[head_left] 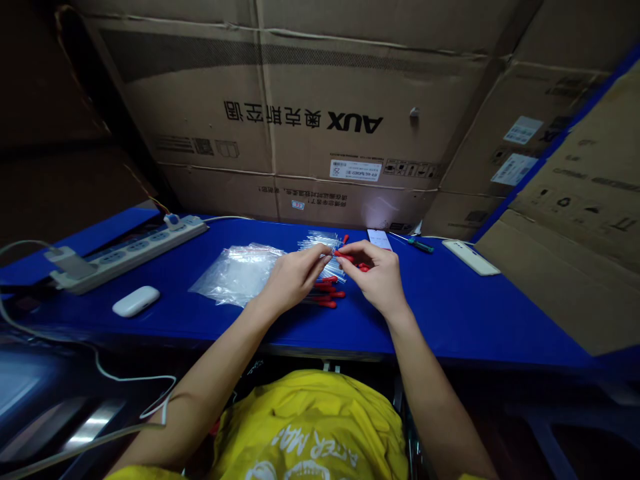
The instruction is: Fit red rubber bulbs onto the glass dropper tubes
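Observation:
Both hands meet over the blue table, fingertips almost touching. My left hand (299, 275) is closed in a pinch on what looks like a thin clear glass dropper tube, mostly hidden by the fingers. Between the thumb and fingers of my right hand (379, 275) is a red rubber dropper bulb (344, 255), its end against the left fingertips. Beneath and behind the hands lies a pile of clear glass tubes (320, 239). Several droppers with red bulbs (330, 295) lie side by side just below my left hand. More red bulbs are partly covered by my right hand.
Clear plastic bags (233, 273) lie left of my left hand. Farther left are a white case (136, 301) and a power strip (133, 252) with cables. Behind the right hand are a white card (379, 239), a screwdriver (420, 245) and a white flat object (471, 257). Cardboard (300, 80) walls the back.

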Action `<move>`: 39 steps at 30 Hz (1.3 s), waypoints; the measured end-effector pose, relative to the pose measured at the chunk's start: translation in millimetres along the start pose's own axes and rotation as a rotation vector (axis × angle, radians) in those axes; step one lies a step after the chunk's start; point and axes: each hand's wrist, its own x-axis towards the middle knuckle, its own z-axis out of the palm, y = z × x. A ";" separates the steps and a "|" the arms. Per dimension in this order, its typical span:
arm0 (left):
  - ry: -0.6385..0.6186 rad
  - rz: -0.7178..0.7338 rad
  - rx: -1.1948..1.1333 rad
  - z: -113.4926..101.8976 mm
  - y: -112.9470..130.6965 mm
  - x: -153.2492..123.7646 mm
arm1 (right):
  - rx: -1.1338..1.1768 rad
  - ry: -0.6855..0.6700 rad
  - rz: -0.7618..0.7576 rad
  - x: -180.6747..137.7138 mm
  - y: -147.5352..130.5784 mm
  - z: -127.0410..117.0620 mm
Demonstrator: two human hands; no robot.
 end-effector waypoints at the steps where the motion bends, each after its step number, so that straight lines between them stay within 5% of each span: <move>1: 0.010 0.005 -0.007 -0.1 0.3 0.2 | -0.009 -0.001 -0.008 -0.3 -0.9 0.4; 20: 0.106 0.129 -0.046 -2.7 -5.1 -0.1 | 0.170 0.053 0.050 -7.4 -0.3 15.6; 39: -0.013 0.172 0.046 -4.2 -11.8 -3.2 | 0.250 -0.038 0.130 -4.9 0.0 6.5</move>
